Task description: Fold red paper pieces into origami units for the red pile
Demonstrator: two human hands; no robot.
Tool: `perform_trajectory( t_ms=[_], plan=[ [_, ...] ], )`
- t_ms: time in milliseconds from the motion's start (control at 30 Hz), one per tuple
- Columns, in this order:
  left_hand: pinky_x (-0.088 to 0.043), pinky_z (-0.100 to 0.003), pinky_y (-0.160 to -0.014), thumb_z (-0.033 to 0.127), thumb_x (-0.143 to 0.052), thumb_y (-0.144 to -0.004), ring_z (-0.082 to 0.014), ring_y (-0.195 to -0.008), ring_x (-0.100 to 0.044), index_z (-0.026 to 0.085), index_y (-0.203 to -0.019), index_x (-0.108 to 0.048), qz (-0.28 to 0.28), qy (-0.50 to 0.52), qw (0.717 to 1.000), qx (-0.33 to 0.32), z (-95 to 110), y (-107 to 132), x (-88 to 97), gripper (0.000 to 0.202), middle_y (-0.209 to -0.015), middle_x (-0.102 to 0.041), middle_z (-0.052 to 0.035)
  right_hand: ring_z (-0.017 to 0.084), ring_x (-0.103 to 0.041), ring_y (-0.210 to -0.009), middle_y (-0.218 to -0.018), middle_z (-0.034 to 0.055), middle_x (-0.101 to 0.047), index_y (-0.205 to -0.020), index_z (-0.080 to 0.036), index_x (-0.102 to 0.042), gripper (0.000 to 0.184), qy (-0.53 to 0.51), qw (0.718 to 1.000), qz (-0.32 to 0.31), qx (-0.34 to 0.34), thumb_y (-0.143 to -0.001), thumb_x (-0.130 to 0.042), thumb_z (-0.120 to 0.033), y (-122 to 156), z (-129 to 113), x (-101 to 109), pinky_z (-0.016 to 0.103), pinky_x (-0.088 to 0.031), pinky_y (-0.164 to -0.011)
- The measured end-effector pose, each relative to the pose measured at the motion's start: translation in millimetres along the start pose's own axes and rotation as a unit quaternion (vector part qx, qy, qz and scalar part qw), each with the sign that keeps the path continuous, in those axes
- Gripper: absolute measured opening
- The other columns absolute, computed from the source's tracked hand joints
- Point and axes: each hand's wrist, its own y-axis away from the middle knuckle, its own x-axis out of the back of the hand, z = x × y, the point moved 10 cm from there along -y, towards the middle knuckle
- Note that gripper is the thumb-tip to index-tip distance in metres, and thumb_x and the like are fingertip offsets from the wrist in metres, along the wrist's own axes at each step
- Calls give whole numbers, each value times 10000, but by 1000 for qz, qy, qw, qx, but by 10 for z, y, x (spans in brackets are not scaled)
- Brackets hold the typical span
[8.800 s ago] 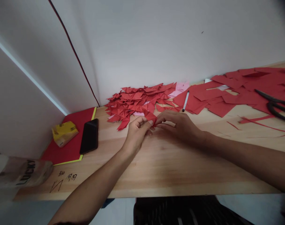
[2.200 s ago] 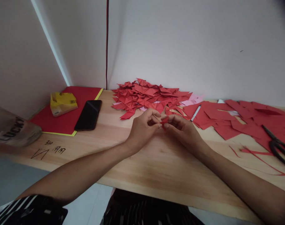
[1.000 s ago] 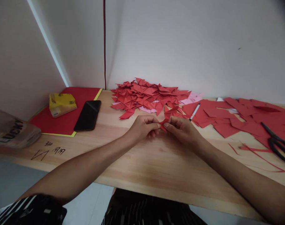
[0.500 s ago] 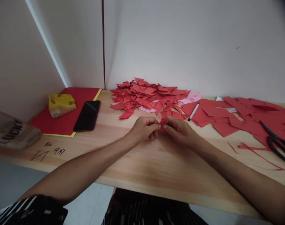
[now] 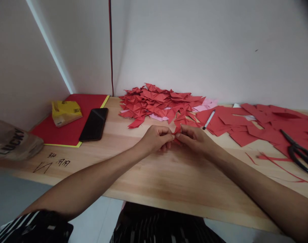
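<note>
My left hand (image 5: 155, 139) and my right hand (image 5: 194, 139) meet over the middle of the wooden table (image 5: 169, 172). Both pinch a small folded red paper piece (image 5: 177, 131) between thumbs and fingertips, just above the tabletop. Most of the piece is hidden by my fingers. Right behind my hands lies a heap of folded red paper pieces (image 5: 159, 103), with a few pink ones at its right edge.
Flat red paper sheets (image 5: 255, 123) cover the right side, with a white pen (image 5: 209, 119) and black scissors (image 5: 299, 152) on them. At left, a black phone (image 5: 94, 124) and a yellow packet (image 5: 65, 112) rest on a red folder (image 5: 70, 130). A clear bag (image 5: 10, 143) sits far left.
Over the last second my hands have drawn slightly closer together on the red piece and stayed in the same spot. The view has barely shifted.
</note>
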Motion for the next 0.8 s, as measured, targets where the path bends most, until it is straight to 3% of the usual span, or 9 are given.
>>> perform_trajectory(
  t_ms=[300,467,633,800],
  plan=[
    [-348,-136,-351,105,-528,-846,-36,-333,-457,127,-613,-548,-12,7,1000,19,-39,4,-39,235,-468,-569,34,120,-464,-603,-658,-24,-500,-765,-200,-520,158,66,996,-17,55,-893,-472,-280,-12,-62,-7,258,-372,-586],
    [-369,-137,-358,104,-537,-846,-39,-342,-485,115,-636,-566,-37,43,998,27,-74,-11,-92,212,-496,-602,16,110,-453,-559,-632,-27,-507,-723,-206,-487,217,73,996,-33,38,-894,-472,-338,-16,-15,5,252,-356,-551],
    [-370,-135,-354,138,-554,-853,-46,-370,-510,112,-647,-581,-22,33,999,3,-56,-23,-49,210,-517,-610,8,105,-447,-534,-597,-19,-527,-640,-205,-493,316,97,994,-49,-17,-893,-456,-390,-12,36,6,251,-343,-534],
    [-362,-139,-348,90,-496,-852,-49,-360,-503,121,-643,-568,-24,13,1000,15,-56,-16,-72,224,-505,-596,20,118,-513,-602,-665,-9,-571,-707,-195,-551,190,10,997,-66,-43,-834,-515,-331,-4,56,-51,253,-398,-578]
  ],
)
